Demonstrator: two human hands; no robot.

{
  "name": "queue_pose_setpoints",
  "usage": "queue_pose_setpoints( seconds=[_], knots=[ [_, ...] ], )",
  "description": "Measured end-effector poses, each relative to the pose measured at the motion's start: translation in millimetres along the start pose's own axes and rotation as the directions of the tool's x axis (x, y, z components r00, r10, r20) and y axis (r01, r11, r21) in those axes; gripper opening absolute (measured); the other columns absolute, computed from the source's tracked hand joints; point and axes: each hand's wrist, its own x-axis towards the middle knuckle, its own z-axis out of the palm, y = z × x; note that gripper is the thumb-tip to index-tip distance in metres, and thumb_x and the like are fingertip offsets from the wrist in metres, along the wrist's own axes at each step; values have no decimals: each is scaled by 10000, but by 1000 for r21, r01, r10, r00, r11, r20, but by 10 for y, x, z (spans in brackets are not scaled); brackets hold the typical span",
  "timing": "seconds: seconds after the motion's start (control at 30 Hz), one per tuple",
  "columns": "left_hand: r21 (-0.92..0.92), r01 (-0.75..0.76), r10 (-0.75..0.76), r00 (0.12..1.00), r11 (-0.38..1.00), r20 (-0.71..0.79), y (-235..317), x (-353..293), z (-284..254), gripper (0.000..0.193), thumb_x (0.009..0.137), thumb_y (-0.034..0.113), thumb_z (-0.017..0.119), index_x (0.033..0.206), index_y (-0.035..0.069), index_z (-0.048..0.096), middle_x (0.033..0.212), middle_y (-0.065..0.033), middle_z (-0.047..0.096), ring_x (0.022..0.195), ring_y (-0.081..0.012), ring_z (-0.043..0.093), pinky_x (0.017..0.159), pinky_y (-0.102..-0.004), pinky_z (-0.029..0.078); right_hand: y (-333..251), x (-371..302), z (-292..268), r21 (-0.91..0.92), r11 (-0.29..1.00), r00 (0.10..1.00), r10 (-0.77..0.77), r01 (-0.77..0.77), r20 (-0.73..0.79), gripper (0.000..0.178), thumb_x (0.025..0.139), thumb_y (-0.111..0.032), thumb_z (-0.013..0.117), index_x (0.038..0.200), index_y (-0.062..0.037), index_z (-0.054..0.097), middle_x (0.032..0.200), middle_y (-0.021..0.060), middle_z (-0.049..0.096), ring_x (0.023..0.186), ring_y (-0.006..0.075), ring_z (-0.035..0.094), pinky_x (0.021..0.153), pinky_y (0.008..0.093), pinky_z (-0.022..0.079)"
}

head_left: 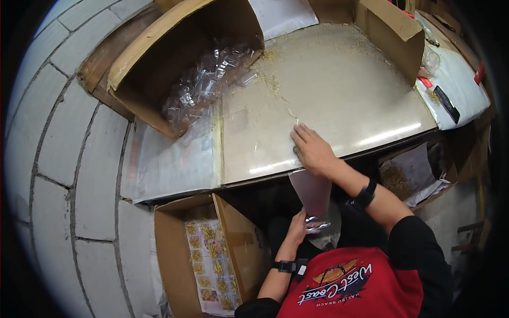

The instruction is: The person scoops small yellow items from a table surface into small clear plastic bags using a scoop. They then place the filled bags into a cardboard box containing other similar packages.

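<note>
My right hand (315,150) lies at the table's front edge, fingers stretched out and together, palm side down. Just beyond its fingertips are a few thin gold-coloured metal pieces (295,121). Below that hand, a pale, pinkish-grey flat sheet (311,192) hangs down from the table edge toward my lap. My left hand (297,228) is lower, closed at the sheet's lower end. Beside its fingers shows a shiny metal thing with looped ends (318,225); its kind is unclear. My left fingers are partly hidden.
A tilted cardboard box (185,47) spills clear plastic cases (212,74) at the table's left. More gold pieces (271,79) are scattered behind. Lower left, an open carton (228,212) holds rows of gold-filled packs (212,259). Another box (408,175) of gold pieces stands right, under the table (339,79).
</note>
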Motion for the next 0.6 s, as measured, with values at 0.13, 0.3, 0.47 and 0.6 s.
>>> queue_pose_setpoints(
  seconds=[0.13,0.3,0.47,0.6],
  knots=[
    [-168,-58,69,996,984,60,-94,92,120,566,984,464,249,1265,15,450,1146,-162,599,910,-340,664,575,-304,545,-327,-277,-351,11,999,997,39,-40,62,380,852,-186,547,1178,10,531,1280,230,480,1235,357,426,1024,424,338],
    [-58,-98,101,994,993,49,-133,182,48,488,979,382,324,1209,-16,487,1016,-162,652,858,-283,679,556,-335,569,-98,-338,-715,308,951,995,41,-11,-89,220,820,-66,590,1030,-2,608,1067,139,618,1017,308,562,863,370,466],
    [-147,-64,63,998,987,-8,-301,259,50,445,981,339,330,1177,-17,510,978,-162,659,771,-243,684,505,-334,572,-46,-900,-863,391,920,989,64,-6,-135,241,782,7,620,1023,-16,615,1014,144,628,918,316,610,785,360,505],
    [-83,-104,110,991,991,70,-302,93,45,431,983,324,327,1172,-14,516,970,-151,655,781,-219,680,479,-305,566,-21,-1285,-963,482,872,994,110,-85,-24,234,766,29,605,997,-5,620,942,149,633,873,322,617,742,364,512]
  ],
)
